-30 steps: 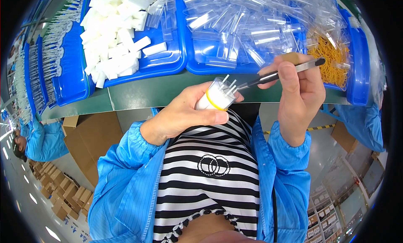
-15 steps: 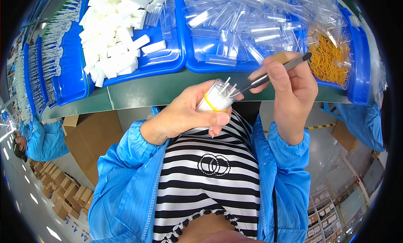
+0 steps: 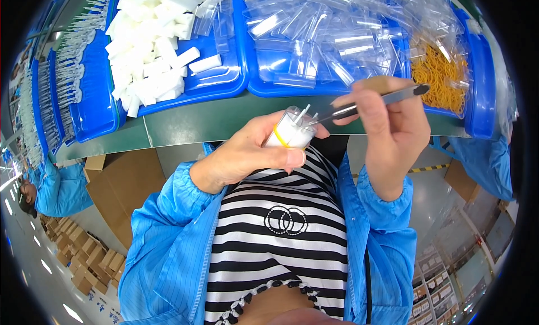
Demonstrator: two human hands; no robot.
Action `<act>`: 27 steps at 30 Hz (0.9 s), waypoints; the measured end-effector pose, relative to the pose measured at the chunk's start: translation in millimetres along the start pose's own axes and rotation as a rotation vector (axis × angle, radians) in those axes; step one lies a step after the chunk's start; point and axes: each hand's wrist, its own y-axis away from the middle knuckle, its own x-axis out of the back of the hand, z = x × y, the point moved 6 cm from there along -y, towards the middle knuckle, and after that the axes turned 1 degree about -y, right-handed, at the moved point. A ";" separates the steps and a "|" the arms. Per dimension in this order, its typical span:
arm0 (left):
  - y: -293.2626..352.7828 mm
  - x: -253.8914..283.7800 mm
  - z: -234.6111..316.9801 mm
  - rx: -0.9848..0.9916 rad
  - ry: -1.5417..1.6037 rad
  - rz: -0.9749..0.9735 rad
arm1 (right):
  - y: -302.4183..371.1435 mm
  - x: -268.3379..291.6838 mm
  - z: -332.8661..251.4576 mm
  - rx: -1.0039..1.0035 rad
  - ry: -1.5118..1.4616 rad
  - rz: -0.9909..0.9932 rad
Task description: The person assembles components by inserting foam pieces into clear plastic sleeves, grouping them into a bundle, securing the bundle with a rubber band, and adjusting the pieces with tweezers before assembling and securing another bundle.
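My left hand [image 3: 251, 151] is wrapped round a short clear plastic tube [image 3: 291, 133] with white foam inside. A yellow rubber band [image 3: 279, 135] circles the tube, and thin white sticks [image 3: 302, 113] stand out of its upper end. Between the thumb and fingers of my right hand [image 3: 391, 123] are dark tweezers [image 3: 359, 106]. Their tips reach to the mouth of the tube beside the sticks; whether they grip one I cannot tell.
Beyond my hands, blue trays hold white foam blocks [image 3: 149, 55], clear plastic tubes [image 3: 331, 39] and yellow rubber bands [image 3: 439, 72]. Several racks of thin white-tipped pieces [image 3: 70, 67] stand at left. The green table edge [image 3: 185, 120] runs before me. A cardboard box [image 3: 126, 190] sits below, left.
My right hand and the tweezers have shifted slightly down and right, and the tweezers lie flatter. My left hand keeps the tube almost in place.
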 end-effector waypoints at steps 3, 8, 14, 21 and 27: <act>-2.0 -0.1 1.5 -0.035 -0.093 -0.004 | -1.6 9.8 10.6 -0.071 -0.246 0.096; -0.5 -4.4 1.5 -0.035 0.000 0.047 | -4.2 10.4 13.6 -0.109 -0.269 0.080; -1.4 -5.0 1.6 -0.018 -0.038 0.024 | -4.5 10.5 17.5 -0.115 -0.261 0.085; -3.8 -0.8 -4.3 -0.020 0.083 0.000 | -3.6 16.1 21.3 -0.150 -0.280 0.157; -4.2 -2.3 -8.1 -0.011 0.144 -0.015 | -3.2 13.3 22.0 -0.127 -0.271 0.100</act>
